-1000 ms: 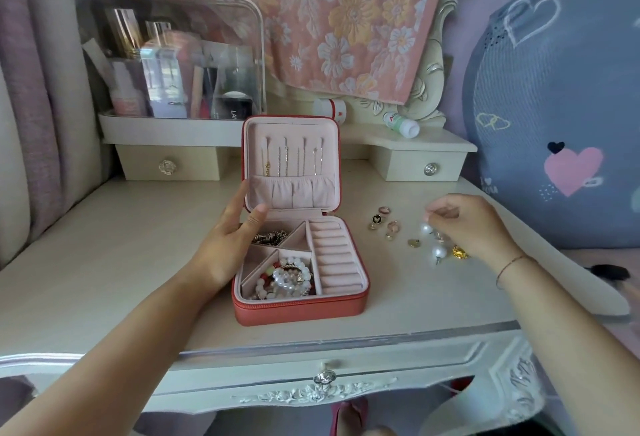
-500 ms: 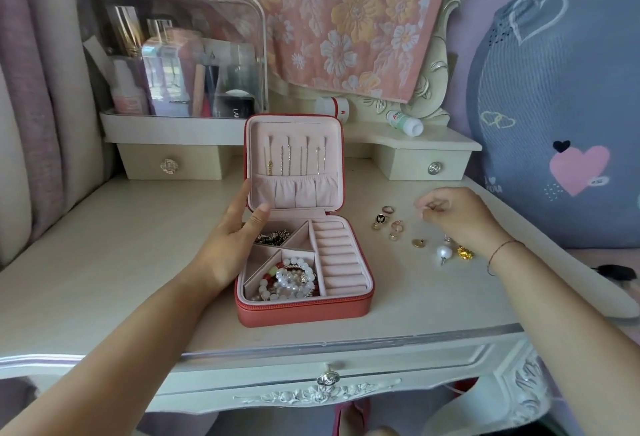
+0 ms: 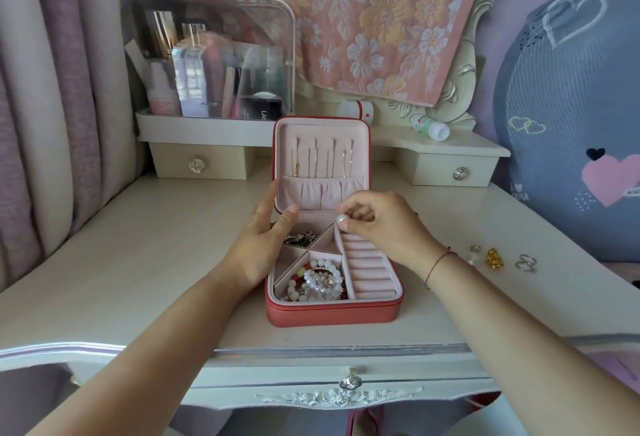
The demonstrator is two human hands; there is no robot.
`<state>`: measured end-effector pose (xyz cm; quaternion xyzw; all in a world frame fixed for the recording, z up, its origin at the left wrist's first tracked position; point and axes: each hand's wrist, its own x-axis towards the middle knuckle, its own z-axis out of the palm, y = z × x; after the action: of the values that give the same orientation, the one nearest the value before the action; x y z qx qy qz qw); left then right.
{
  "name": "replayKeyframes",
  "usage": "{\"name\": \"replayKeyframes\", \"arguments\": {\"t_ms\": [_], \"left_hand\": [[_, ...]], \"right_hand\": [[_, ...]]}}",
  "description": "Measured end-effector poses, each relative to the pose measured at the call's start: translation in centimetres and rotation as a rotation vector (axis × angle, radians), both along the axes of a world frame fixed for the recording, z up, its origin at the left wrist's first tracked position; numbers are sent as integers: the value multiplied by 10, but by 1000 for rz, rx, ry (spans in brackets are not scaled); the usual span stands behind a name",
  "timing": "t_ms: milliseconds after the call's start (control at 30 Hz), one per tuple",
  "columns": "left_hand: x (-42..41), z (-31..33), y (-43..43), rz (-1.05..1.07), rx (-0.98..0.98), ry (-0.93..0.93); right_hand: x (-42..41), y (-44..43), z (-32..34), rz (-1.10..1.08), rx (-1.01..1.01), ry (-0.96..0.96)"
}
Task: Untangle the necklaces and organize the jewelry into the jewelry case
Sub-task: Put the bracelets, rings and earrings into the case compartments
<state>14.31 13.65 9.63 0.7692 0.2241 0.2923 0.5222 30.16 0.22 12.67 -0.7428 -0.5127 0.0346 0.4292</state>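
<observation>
Left hand [image 3: 263,245]: fingers straight and together, thumb spread. The forefinger lies along the left edge of the lid [image 3: 322,130]; the thumb tip rests on the lid's lower left corner.
Dressing table [image 3: 104,262]: carries all items listed below.
Clear organiser [image 3: 214,65]: stands on the raised shelf at the table's back left corner, holding bottles and tubes.
Jewelry case [image 3: 334,311]: red, open, at the table's centre near the front edge; lid upright.
Necklaces [image 3: 323,162]: thin chains hanging in a row inside the lid, lower ends tucked into the gathered pocket.
Tangled metal jewelry [image 3: 299,238]: in the case's back left compartment, beside the left palm.
Bead bracelets [image 3: 318,281]: white, red and green beads piled in the front compartment.
Ring rolls [image 3: 367,269]: pink padded rows filling the case's right side.
Pearl [image 3: 341,218]: above the back end of the ring rolls; contact with the case cannot be determined.
Right hand [image 3: 384,227]: fingers curled, fingertips pinching the pearl.
Small ring [image 3: 476,248], gold piece [image 3: 494,258], silver rings [image 3: 526,263]: in a row near the table's right edge, well apart from the case.
</observation>
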Motion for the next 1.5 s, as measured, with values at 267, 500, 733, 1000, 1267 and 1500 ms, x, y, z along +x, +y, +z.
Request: {"name": "replayKeyframes", "arguments": {"t_ms": [267, 500, 733, 1000, 1267, 1500], "left_hand": [[0, 2, -2, -2, 12, 6], [2, -1, 2, -3, 9, -8], [2, -5, 7, -25, -15, -11], [2, -8, 10, -48, -27, -39], [3, -12, 16, -73, -50, -39], [2, -4, 5, -31, -16, -55]], "right_hand": [[1, -6, -3, -41, 15, -34], [-3, -6, -1, 8, -46, -145], [0, -33, -7, -99, 98, -152], [46, -123, -9, -525, -165, -338], [46, -138, -13, -537, -328, -364], [44, -130, -15, -438, -132, -172]]}}
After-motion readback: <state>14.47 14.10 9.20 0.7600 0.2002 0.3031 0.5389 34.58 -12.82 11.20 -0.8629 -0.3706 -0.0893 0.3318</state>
